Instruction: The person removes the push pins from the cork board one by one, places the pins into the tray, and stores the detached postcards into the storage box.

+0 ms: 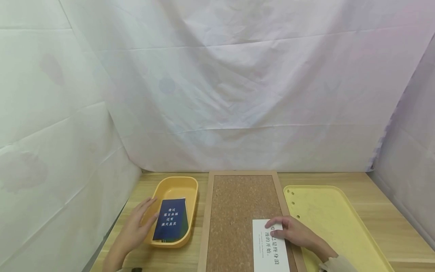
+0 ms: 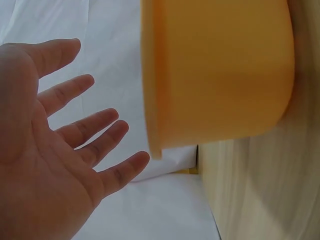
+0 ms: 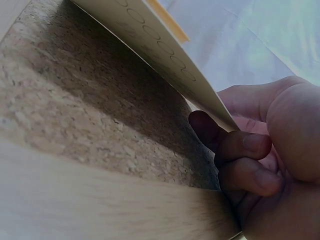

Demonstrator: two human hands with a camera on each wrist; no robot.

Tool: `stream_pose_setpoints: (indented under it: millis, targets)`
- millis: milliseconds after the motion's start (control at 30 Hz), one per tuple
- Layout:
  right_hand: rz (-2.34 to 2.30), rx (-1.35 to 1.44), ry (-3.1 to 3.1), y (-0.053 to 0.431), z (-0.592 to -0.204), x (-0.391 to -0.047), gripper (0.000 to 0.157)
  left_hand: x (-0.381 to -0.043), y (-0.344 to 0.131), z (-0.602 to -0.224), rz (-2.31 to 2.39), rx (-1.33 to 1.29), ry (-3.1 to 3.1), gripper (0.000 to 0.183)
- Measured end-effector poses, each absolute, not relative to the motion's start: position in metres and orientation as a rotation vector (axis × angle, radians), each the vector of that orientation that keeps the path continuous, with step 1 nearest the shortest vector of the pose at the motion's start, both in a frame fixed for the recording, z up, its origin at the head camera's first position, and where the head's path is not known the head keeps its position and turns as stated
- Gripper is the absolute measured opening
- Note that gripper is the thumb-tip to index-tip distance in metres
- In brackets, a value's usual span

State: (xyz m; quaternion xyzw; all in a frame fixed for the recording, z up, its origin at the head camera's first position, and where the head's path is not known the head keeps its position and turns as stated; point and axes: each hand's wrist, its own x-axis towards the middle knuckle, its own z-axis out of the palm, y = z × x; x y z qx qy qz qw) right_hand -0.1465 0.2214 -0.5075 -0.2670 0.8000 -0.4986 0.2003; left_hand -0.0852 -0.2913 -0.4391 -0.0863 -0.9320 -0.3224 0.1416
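Observation:
My right hand [image 1: 299, 234] pinches the edge of a white card printed with dark Chinese characters [image 1: 261, 245]. In the right wrist view this card [image 3: 150, 50] is tilted above the cork and casts a shadow on it; curled fingers [image 3: 247, 145] show under its edge. On the left, my left hand [image 1: 132, 228] is at the side of a deep yellow bin [image 1: 178, 189], fingers spread and holding nothing. The left wrist view shows the palm facing the bin's wall [image 2: 225, 75]. Inside the bin lies a dark blue card with white characters [image 1: 170, 223], on top of other cards.
A cork board [image 1: 238, 200] with a light wooden frame lies in the middle of the wood-grain table [image 1: 370, 200]. To its right is a shallow yellow tray [image 1: 326, 215] with small holes along one edge. White sheets [image 1: 238, 94] hang behind and at both sides.

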Motion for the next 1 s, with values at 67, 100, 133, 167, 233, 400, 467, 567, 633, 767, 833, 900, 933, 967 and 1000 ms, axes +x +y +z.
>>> stream_pose_setpoints:
  millis: [67,100,133,167,233,400,467,567,633,767,833,900,933,967,1000]
  targets:
    - [-1.388,-0.744,2.238,0.221,-0.507,-0.147,0.02,-0.086,-0.294,-0.441,-0.939,-0.237,-2.702,0.046]
    - [-1.39,-0.743,2.236,0.221,-0.507,-0.147,0.02,-0.086,-0.295,-0.442,-0.946,-0.232,-2.708,0.046]
    - [-1.391,-0.74,2.233,0.221,-0.507,-0.147,0.02,-0.086,-0.296,-0.443,-0.951,-0.223,-2.717,0.046]
    - [-1.393,-0.739,2.228,0.221,-0.507,-0.147,0.02,-0.086,-0.297,-0.444,-0.955,-0.217,-2.724,0.047]
    - [-1.396,-0.732,2.22,0.221,-0.508,-0.147,0.02,-0.087,-0.299,-0.445,-0.965,-0.203,-2.737,0.047]
    - [-1.397,-0.729,2.218,0.221,-0.509,-0.147,0.02,-0.087,-0.302,-0.448,-0.972,-0.19,-2.749,0.049]
    - [-1.395,-0.732,2.223,0.221,-0.509,-0.147,0.02,-0.088,-0.303,-0.45,-0.972,-0.192,-2.747,0.048]
    - [-1.385,-0.737,2.236,0.221,-0.51,-0.147,0.02,-0.088,-0.303,-0.451,-0.964,-0.189,-2.744,0.048]
    - [-1.374,-0.742,2.25,0.221,-0.51,-0.147,0.019,-0.088,-0.303,-0.453,-0.957,-0.186,-2.742,0.048]
    - [-1.359,-0.74,2.271,0.222,-0.51,-0.147,0.018,-0.089,-0.303,-0.456,-0.946,-0.184,-2.734,0.048]
    - [-1.367,-0.736,2.27,0.222,-0.509,-0.147,0.018,-0.09,-0.303,-0.458,-0.949,-0.181,-2.732,0.047]
    - [-1.381,-0.739,2.264,0.222,-0.509,-0.147,0.018,-0.09,-0.304,-0.46,-0.958,-0.176,-2.737,0.047]
    - [-1.391,-0.742,2.258,0.221,-0.508,-0.147,0.018,-0.09,-0.304,-0.46,-0.962,-0.172,-2.739,0.047]
    - [-1.402,-0.744,2.249,0.221,-0.508,-0.147,0.019,-0.09,-0.305,-0.461,-0.968,-0.167,-2.741,0.047]
    - [-1.412,-0.746,2.238,0.221,-0.508,-0.147,0.019,-0.09,-0.305,-0.461,-0.973,-0.164,-2.742,0.048]
